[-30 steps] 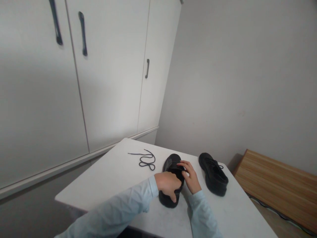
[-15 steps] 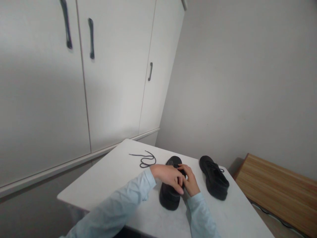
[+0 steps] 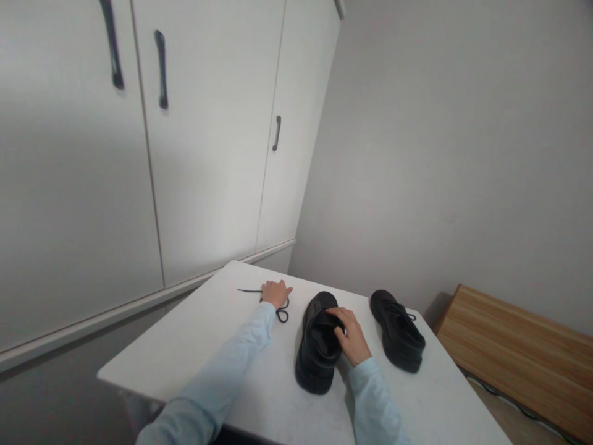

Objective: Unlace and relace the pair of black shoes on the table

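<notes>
A black shoe (image 3: 315, 377) without a visible lace stands on the white table, its heel toward me and its opening showing. My right hand (image 3: 353, 339) grips the shoe's right side near the tongue, fingers over the upper and thumb at the opening's edge. Farther left, my left hand (image 3: 275, 294) is down on a loose black shoelace (image 3: 283, 316), fingers bent around it. One lace end sticks out to the left and a small loop shows below the hand; the fingertips are partly hidden. A second black shoe (image 3: 398, 334), laced, stands to the right.
The white table (image 3: 185, 352) reaches toward a white cupboard (image 3: 213, 154) with dark handles on the left and a grey wall (image 3: 440, 154) behind. A wood-grain board or low furniture top (image 3: 519, 352) lies beyond the table's right edge, with a cable below it.
My left hand has left the shoe and moved away and to the left onto the shoelace, whose loops now lie differently. My right hand has stayed at the shoe, whose opening is now uncovered.
</notes>
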`<state>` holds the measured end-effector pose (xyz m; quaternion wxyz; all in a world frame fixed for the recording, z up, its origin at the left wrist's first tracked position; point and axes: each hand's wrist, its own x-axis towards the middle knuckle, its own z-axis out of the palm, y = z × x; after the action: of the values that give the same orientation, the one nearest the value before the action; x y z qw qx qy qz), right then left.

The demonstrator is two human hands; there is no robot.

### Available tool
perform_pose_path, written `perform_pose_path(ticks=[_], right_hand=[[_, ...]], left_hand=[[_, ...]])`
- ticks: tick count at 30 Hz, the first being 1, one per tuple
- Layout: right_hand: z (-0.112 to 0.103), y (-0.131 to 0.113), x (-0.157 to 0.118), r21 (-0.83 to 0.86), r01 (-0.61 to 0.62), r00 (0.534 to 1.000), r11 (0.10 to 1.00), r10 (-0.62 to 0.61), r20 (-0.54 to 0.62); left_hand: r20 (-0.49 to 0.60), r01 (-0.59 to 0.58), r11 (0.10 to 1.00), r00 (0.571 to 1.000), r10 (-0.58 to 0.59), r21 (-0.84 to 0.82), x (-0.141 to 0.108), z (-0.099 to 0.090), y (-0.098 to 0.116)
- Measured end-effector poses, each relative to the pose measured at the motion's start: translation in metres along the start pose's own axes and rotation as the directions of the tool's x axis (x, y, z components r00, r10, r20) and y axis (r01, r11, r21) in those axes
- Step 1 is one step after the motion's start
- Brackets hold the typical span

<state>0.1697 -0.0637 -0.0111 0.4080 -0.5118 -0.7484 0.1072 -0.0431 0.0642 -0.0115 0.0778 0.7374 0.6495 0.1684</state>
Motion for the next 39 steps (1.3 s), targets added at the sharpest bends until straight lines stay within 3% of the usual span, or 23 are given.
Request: perform_pose_path(ticks=[5,15,22,29,39], right_hand=[[0.000,-0.003,0.002,-0.070,-0.021,0.999,0.997,0.024,0.040],[-0.002,-0.021,0.005,-0.235,-0.071,0.982,0.970,0.109,0.156],[-0.002,-0.032,0.015,-0.327,-0.163,0.968,0.931,0.214,0.130],[-0.002,-0.041,0.047,-0.574,-0.245,0.916,0.781,0.381,0.128],[0.002,-0.022,0.044,-0.514,-0.158,0.942,0.843,0.284,0.176]], left_hand=[[-0.005,-0.068,0.996,0.998,0.069,0.062,-0.001,0.013,0.003],[-0.006,-0.179,0.981,0.984,0.180,0.081,-0.020,0.018,0.012],[-0.039,-0.092,0.991,0.995,0.096,0.092,-0.027,0.022,0.012],[-0.027,-0.013,0.994,0.999,0.016,0.109,-0.030,0.015,0.005],[0.051,-0.038,0.994,0.998,0.033,0.102,-0.030,0.007,0.002]])
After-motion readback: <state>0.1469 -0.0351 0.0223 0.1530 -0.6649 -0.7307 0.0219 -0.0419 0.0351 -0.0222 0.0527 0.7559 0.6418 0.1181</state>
